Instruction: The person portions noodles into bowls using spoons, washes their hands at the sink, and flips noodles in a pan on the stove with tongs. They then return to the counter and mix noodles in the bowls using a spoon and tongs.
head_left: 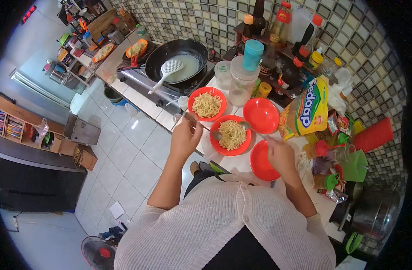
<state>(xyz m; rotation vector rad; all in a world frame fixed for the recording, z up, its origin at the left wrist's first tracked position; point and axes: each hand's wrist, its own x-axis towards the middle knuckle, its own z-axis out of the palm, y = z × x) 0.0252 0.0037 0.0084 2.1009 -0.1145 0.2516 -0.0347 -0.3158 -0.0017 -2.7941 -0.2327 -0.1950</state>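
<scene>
My left hand (186, 136) is closed on the handle of a spoon, whose bowl (216, 135) touches the noodles at one side. In my right hand (281, 155), the fingers are closed on another spoon, its bowl (245, 125) at the opposite side of the same noodles (233, 135). Those noodles lie in a red plate (220, 150) between my hands. Just beyond it stands a second red plate with noodles (207, 105). A bare red plate (261, 115) sits beyond my right hand, and another red plate (261, 164) is partly hidden beneath that hand.
A black wok (154, 60) with cloudy liquid and a white slotted ladle (170, 68) rests on the stove. Clear jars (242, 90), a yellow oil pouch (307, 110) and sauce bottles (283, 18) line the wall side. Red cups (374, 135) lie stacked at the right.
</scene>
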